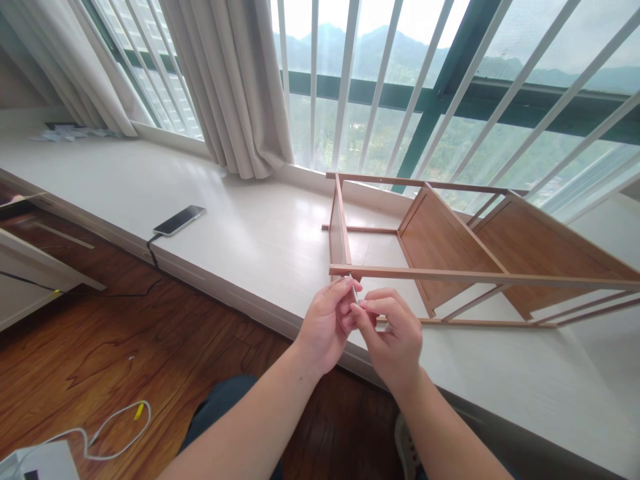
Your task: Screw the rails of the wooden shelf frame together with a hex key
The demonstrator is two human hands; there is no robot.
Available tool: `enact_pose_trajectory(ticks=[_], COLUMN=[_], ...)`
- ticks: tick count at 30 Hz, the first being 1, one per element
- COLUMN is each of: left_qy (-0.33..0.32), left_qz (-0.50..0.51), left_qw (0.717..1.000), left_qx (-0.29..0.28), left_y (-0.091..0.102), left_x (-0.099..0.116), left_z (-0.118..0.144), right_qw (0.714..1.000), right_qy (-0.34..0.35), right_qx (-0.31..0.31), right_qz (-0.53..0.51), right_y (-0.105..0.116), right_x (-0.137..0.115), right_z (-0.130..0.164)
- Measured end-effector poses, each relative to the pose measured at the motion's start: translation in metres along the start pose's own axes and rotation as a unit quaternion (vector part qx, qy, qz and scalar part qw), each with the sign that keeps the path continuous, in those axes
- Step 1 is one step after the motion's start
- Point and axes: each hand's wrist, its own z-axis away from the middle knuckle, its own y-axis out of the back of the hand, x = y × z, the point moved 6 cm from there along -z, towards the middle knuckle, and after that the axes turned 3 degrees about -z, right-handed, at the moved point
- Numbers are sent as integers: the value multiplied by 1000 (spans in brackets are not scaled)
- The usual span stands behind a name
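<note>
A wooden shelf rack (pixel 425 274) lies on its side on the white window ledge. Close to its near left corner, a slim silver rod (pixel 354 291), which looks like a hex key, points up at the front rail. My left hand (pixel 325 323) closes round the rod from the left, thumb along its upper part. From the right, my right hand (pixel 395 330) pinches its lower end between thumb and fingers. The rod's top meets the rail's underside, though the exact contact is too small to make out. My fingers hide part of the rod.
A phone (pixel 180 220) with a black cable lies on the ledge (pixel 240 247) to the left. Beige curtains (pixel 230 87) and a barred window stand behind. On the wooden floor (pixel 125 333) are a white cable (pixel 115 457) and a white box (pixel 45 462).
</note>
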Motion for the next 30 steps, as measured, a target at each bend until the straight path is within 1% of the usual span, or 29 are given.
enact_pose_trajectory(ticks=[8, 17, 22, 25, 30], left_qy=[-8, -24, -28, -35, -35], left_qz=[-43, -71, -67, -63, -55], left_qw=[999, 997, 997, 997, 998], left_qx=[30, 21, 11, 11, 12], left_y=[4, 1, -2, -2, -2], left_x=[0, 4, 5, 6, 7], left_z=[0, 2, 2, 2, 2], right_qw=[999, 999, 999, 1000, 999], right_qy=[-27, -27, -17, -18, -30], right_qx=[-25, -27, -30, -23, 9], right_qz=[-12, -4, 7, 3, -1], right_y=[-3, -3, -1, 1, 2], right_x=[-3, 0, 3, 5, 12], right_z=[-1, -1, 1, 4, 11])
